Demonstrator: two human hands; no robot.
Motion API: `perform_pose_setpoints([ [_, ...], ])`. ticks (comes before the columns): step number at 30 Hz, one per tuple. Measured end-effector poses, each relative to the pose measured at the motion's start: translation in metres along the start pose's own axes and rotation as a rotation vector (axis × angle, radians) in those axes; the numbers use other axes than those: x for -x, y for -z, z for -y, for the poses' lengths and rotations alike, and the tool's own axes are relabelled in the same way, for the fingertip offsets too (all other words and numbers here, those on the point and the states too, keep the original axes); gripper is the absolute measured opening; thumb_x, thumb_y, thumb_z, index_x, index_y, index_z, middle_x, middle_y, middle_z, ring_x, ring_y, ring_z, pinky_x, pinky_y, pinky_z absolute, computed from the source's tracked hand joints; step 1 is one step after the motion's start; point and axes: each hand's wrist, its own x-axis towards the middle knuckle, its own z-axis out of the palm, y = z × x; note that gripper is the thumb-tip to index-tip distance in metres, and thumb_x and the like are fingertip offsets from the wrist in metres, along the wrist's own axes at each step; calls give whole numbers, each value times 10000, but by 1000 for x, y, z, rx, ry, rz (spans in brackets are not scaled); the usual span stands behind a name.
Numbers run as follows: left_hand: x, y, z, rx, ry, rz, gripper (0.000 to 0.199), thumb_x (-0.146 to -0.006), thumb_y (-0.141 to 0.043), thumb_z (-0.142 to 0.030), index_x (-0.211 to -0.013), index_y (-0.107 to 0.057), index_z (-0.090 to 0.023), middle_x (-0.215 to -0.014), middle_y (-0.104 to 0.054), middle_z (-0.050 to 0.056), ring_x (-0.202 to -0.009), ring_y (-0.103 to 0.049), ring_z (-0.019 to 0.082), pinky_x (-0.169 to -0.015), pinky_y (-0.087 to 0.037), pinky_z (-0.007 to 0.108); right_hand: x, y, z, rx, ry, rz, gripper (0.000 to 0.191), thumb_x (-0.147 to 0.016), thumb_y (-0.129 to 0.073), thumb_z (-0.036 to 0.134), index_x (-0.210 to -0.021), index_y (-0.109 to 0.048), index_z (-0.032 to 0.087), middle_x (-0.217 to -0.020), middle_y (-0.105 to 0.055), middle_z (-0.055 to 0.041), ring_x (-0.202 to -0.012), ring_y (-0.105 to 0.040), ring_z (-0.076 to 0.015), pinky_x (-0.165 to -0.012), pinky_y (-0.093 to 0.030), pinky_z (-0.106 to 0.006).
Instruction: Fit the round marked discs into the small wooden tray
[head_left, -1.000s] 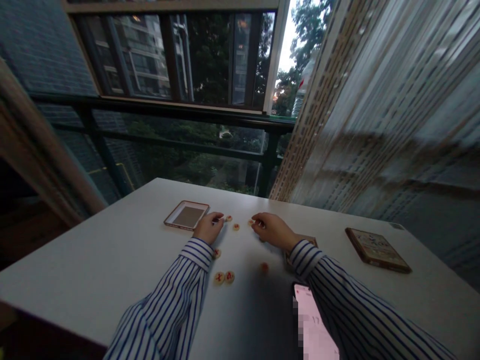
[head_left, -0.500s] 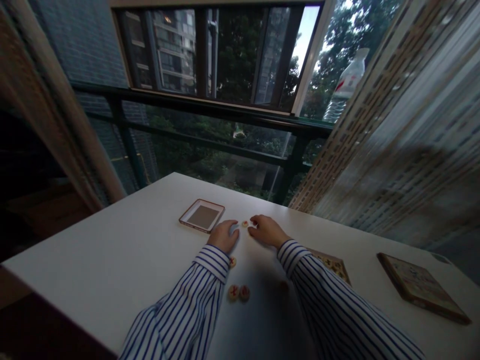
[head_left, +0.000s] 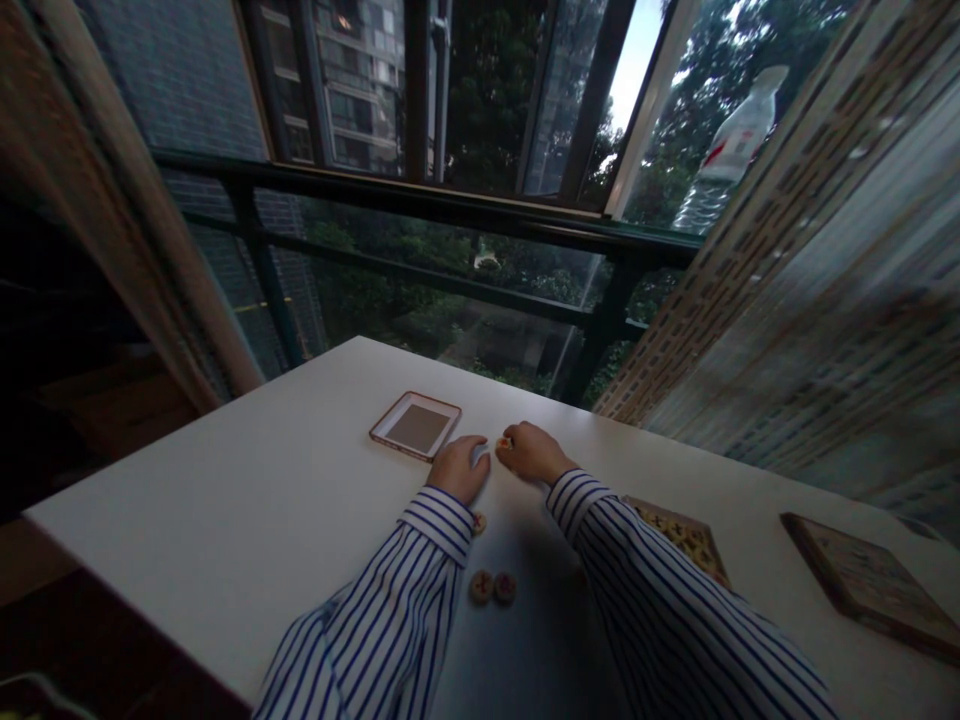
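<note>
My right hand (head_left: 531, 455) is closed at the far part of the white table, thumb and fingers around a round xiangqi piece (head_left: 504, 443) with a red mark. Just left of it, my left hand (head_left: 459, 468) rests with thumb and fingers apart, holding nothing. One xiangqi piece (head_left: 478, 522) shows partly from beside my left cuff. Nearer to me, two pieces lie side by side, one with a dark red cross-like mark (head_left: 481, 587) and one with a round red mark (head_left: 505, 588). Another piece is mostly hidden by my right sleeve.
A shallow open box (head_left: 376, 436) lies beyond my left hand. Under my right forearm, a tray of several xiangqi pieces (head_left: 679, 535) is partly covered. Farther right is a flat wooden box (head_left: 874, 580). A plastic bottle (head_left: 731, 150) stands by the window railing (head_left: 420, 212).
My right hand's fingers have closed around the piece that lay between the hands. My left hand stays beside it, fingers still apart. The camera view has tilted down and shifted slightly left.
</note>
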Motion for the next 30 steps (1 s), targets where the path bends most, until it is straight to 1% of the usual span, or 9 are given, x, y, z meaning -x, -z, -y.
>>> perform_pose_setpoints([
  [6,0,-1,1,3,2,-17,325,-771,-487,-217,-1055,-601,-110,-1052,-640,102,-993,-575,200,-917,-425,321,2,2,1,3,0,-3,334,-809,-424,363,-903,-644,130,-934,-639,-139,-827,-583,-193,-657,-370,-257],
  [10,0,-1,2,-6,-4,-23,318,-769,-487,-218,-1049,-602,-119,-1050,-641,103,-981,-582,204,-905,-438,331,8,8,1,-8,7,-16,304,-808,-439,350,-960,-610,151,-928,-647,-117,-823,-582,-194,-639,-364,-260],
  [17,0,0,1,3,-16,-60,294,-763,-487,-224,-1019,-615,-156,-1022,-649,87,-972,-591,207,-889,-454,327,27,22,1,-21,44,-77,265,-818,-440,296,-1025,-545,169,-940,-642,-94,-826,-577,-192,-643,-348,-266],
  [21,0,3,-2,16,-10,-70,288,-765,-483,-212,-1009,-619,-145,-999,-653,97,-960,-594,209,-875,-460,330,37,31,1,-33,70,-111,268,-806,-462,285,-1043,-519,173,-946,-634,-81,-817,-567,-179,-647,-341,-257],
  [26,0,4,-4,47,-6,-100,292,-768,-478,-218,-1009,-618,-133,-980,-653,106,-918,-602,208,-845,-473,342,49,36,-3,-94,152,-202,271,-788,-490,277,-1031,-521,161,-907,-624,-69,-775,-547,-156,-657,-340,-244],
  [30,2,4,-3,87,-31,-142,293,-768,-464,-237,-990,-625,-134,-961,-656,100,-895,-607,201,-814,-489,336,60,42,-5,-157,181,-244,272,-791,-499,273,-1033,-529,152,-908,-613,-70,-779,-537,-144,-674,-346,-239],
])
